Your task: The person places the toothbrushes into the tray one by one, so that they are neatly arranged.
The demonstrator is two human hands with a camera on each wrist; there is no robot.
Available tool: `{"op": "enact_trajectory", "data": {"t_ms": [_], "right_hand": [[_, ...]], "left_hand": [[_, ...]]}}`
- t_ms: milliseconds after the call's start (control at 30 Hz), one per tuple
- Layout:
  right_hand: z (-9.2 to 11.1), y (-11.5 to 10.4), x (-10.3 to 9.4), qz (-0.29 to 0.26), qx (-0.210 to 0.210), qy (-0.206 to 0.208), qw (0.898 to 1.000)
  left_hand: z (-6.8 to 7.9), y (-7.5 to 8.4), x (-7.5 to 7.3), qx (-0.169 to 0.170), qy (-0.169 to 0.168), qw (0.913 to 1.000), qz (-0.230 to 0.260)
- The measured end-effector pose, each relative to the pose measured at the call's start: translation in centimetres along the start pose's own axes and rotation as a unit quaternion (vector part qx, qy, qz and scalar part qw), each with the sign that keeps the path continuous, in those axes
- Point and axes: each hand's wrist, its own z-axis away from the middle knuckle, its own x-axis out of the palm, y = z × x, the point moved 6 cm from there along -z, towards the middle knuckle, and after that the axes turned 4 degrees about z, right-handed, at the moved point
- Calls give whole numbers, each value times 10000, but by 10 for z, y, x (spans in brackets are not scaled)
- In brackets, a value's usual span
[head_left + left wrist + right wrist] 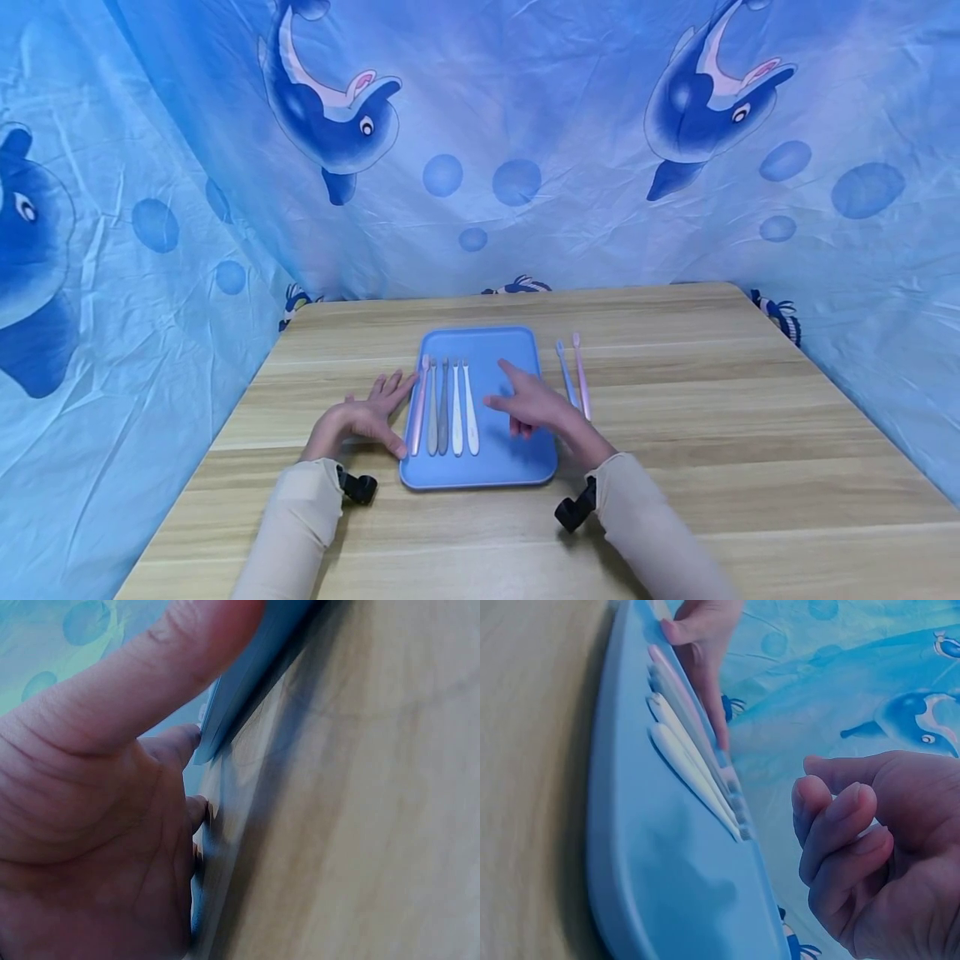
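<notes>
A blue tray point(480, 477) lies on the table, with several toothbrushes side by side in its left half. Leftmost there is a pink toothbrush point(419, 408), followed by greyish ones and two white ones, the outer being a white toothbrush point(471, 408). My left hand point(367, 417) rests at the tray's left edge, fingers spread, thumb at the rim near the pink brush's handle. Over the tray's bare right half hovers my right hand point(532, 402), holding nothing. Its index finger and thumb stretch out; the other fingers curl loosely, as the right wrist view shows.
Right of the tray, a blue toothbrush point(567, 373) and a second pink toothbrush point(582, 377) lie on the wooden table point(720, 467), partly behind my right hand and wrist. A blue dolphin-print curtain point(585, 233) hangs behind the table and along its sides.
</notes>
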Motion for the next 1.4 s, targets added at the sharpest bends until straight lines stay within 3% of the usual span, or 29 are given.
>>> {"op": "enact_trajectory", "data": {"t_ms": [533,867,1133,1400], "right_hand": [[14,16,-32,168,41,310,9994],[26,41,-56,-175,213,300,9992],[30,68,-83,-306,372,408,9980],[36,89,-93,-349,552,397,9971]], "left_hand": [[-3,-1,7,66,-38,9999,93],[6,11,3,81,-184,9997,117],[3,1,-2,134,-142,9998,63],[8,14,-8,181,-225,9995,88]]}}
